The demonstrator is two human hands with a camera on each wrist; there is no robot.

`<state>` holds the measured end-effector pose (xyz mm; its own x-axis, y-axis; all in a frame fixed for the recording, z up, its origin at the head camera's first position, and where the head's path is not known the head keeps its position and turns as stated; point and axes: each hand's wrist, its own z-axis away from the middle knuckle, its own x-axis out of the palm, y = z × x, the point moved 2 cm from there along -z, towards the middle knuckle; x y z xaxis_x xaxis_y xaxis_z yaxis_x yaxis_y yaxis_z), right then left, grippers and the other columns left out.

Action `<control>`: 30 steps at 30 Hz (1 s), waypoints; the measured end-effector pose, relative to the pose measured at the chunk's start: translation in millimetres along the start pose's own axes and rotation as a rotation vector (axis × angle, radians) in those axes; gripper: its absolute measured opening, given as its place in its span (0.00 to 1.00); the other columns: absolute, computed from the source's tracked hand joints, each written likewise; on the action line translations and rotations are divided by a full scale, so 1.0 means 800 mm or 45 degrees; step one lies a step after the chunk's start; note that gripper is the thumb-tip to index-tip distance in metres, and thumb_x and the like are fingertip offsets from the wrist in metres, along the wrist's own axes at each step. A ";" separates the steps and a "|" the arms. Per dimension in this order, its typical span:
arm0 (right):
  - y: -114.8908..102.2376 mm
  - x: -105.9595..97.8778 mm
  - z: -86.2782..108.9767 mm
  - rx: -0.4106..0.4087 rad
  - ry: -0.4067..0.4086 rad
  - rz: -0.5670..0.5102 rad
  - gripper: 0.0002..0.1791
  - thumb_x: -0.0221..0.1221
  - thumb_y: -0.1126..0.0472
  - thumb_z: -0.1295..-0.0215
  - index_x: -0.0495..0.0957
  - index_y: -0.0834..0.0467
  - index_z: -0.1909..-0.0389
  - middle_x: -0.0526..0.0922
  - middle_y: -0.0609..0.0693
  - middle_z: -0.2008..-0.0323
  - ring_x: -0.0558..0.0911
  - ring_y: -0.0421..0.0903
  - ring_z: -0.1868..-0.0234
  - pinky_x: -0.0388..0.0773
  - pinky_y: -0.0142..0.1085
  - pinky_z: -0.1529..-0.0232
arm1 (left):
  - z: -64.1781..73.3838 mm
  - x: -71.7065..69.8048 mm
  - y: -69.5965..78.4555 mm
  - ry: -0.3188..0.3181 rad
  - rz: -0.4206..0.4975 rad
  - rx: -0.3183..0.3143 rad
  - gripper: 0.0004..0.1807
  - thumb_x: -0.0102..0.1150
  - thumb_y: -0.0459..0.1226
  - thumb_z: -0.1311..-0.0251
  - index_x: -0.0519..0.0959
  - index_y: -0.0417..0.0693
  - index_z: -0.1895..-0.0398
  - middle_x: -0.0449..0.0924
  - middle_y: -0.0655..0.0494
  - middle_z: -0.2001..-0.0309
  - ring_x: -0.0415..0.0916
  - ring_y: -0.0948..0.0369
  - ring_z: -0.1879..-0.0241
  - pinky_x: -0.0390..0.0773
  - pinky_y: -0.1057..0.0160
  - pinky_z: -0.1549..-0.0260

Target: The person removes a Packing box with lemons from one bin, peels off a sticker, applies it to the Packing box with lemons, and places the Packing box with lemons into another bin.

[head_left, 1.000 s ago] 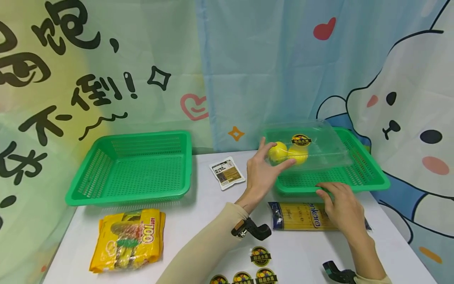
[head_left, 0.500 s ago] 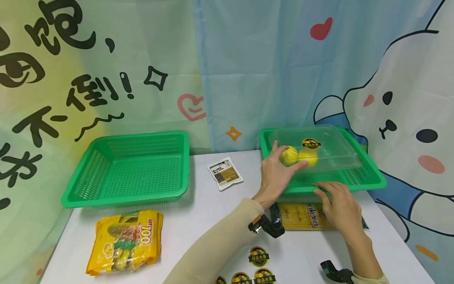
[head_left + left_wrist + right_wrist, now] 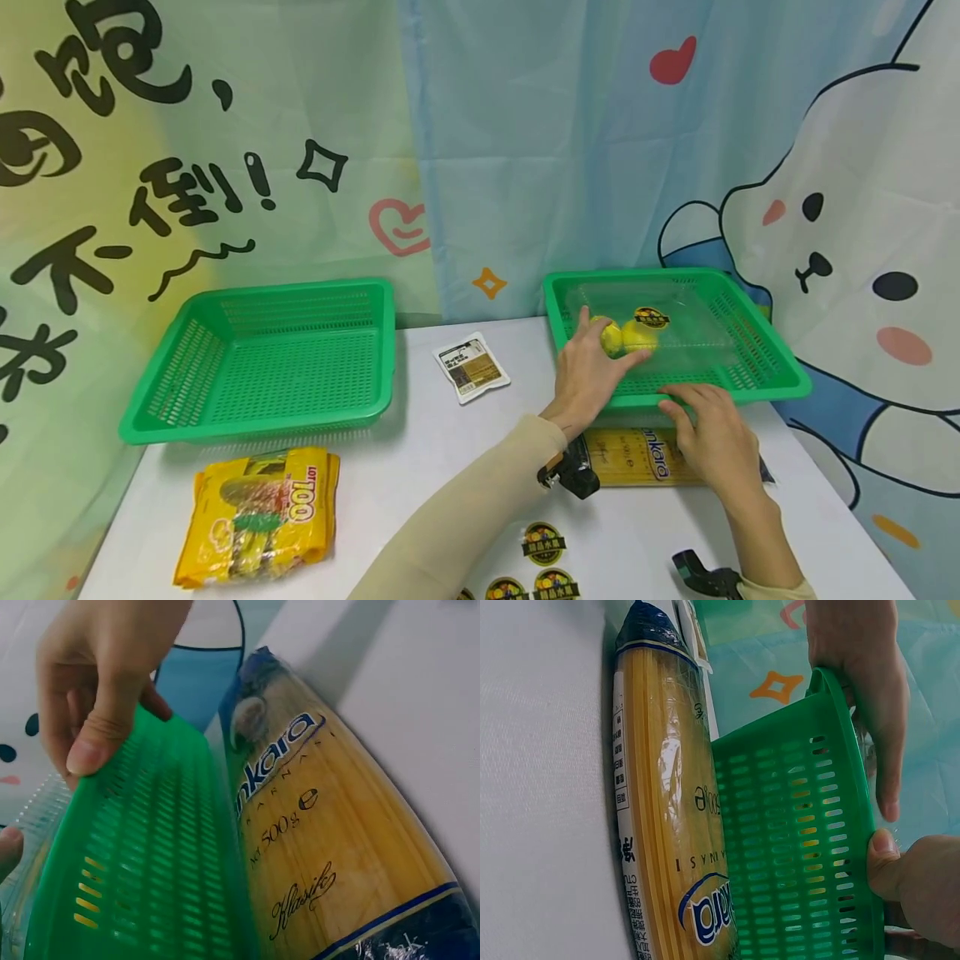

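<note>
A clear plastic box (image 3: 693, 325) with two yellow fruits (image 3: 639, 336) and a round black-and-gold sticker lies inside the right green basket (image 3: 772, 375). At the box's left end, my left hand (image 3: 588, 367) grips it, thumb along the front and fingers behind. My right hand (image 3: 712, 437) holds the front rim of the same basket; in the left wrist view, that right hand (image 3: 112, 682) pinches the rim with its thumb outside. Part of my left hand (image 3: 870, 697) hangs over the basket's corner in the right wrist view. The right fingertips behind the rim are hidden.
A spaghetti pack (image 3: 645, 457) lies just before the right basket. Another green basket (image 3: 315, 358) stands at left, with a yellow snack bag (image 3: 258, 517) in front. Between the baskets lies a small white-and-brown packet (image 3: 471, 367). Several round stickers (image 3: 543, 543) lie near the front edge.
My left hand has moved the clear box rightward and down, from over the basket's left rim into the basket. My right hand has stayed on the front rim.
</note>
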<state>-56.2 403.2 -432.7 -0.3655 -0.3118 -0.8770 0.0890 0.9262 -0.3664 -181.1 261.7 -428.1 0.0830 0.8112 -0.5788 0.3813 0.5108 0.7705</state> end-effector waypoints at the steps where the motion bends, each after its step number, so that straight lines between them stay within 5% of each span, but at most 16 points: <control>1: 0.000 0.000 0.000 -0.001 0.000 0.001 0.14 0.63 0.58 0.26 0.85 0.57 0.44 0.83 0.63 0.41 0.73 0.68 0.36 0.73 0.74 0.52 | 0.000 0.001 0.000 -0.003 -0.030 0.009 0.39 0.70 0.64 0.42 0.79 0.52 0.33 0.62 0.41 0.21 0.88 0.60 0.71 0.86 0.67 0.61; 5: -0.001 -0.003 0.001 0.001 0.002 0.006 0.14 0.63 0.58 0.25 0.85 0.57 0.44 0.83 0.63 0.41 0.74 0.67 0.35 0.73 0.73 0.52 | -0.001 0.006 0.002 -0.022 -0.149 0.038 0.39 0.68 0.65 0.41 0.79 0.52 0.33 0.63 0.41 0.21 0.90 0.57 0.61 0.86 0.68 0.62; 11: 0.002 -0.005 0.000 -0.014 0.019 0.001 0.13 0.64 0.60 0.27 0.85 0.58 0.45 0.83 0.64 0.43 0.74 0.67 0.36 0.74 0.73 0.53 | -0.003 0.011 0.007 -0.078 -0.307 0.054 0.40 0.66 0.64 0.39 0.77 0.52 0.31 0.61 0.40 0.20 0.82 0.52 0.38 0.85 0.63 0.50; 19: 0.007 0.004 -0.015 -0.033 -0.028 -0.007 0.14 0.62 0.58 0.25 0.84 0.58 0.44 0.82 0.64 0.41 0.73 0.69 0.36 0.73 0.73 0.53 | -0.013 0.012 0.006 -0.145 -0.812 0.233 0.41 0.55 0.66 0.33 0.75 0.46 0.31 0.69 0.30 0.28 0.90 0.57 0.66 0.78 0.73 0.84; 24: 0.008 0.005 -0.015 -0.025 -0.044 -0.007 0.14 0.62 0.57 0.25 0.84 0.58 0.44 0.82 0.64 0.41 0.74 0.68 0.36 0.73 0.73 0.52 | -0.016 0.015 0.009 -0.178 -1.099 0.357 0.39 0.55 0.67 0.33 0.80 0.47 0.34 0.82 0.34 0.39 0.78 0.69 0.88 0.69 0.74 0.92; 27: 0.007 0.002 -0.016 -0.032 -0.090 -0.007 0.15 0.62 0.56 0.24 0.84 0.58 0.43 0.82 0.65 0.40 0.74 0.69 0.35 0.73 0.73 0.49 | -0.015 0.007 0.013 -0.162 -1.242 0.436 0.40 0.51 0.70 0.33 0.82 0.48 0.35 0.85 0.40 0.41 0.87 0.66 0.74 0.78 0.74 0.83; 30: 0.006 -0.009 -0.015 -0.020 -0.163 -0.010 0.19 0.61 0.52 0.23 0.82 0.57 0.39 0.81 0.66 0.38 0.75 0.72 0.37 0.73 0.72 0.50 | -0.009 -0.026 0.020 -0.166 -1.240 0.540 0.43 0.43 0.72 0.30 0.81 0.50 0.34 0.84 0.44 0.38 0.88 0.58 0.49 0.87 0.67 0.60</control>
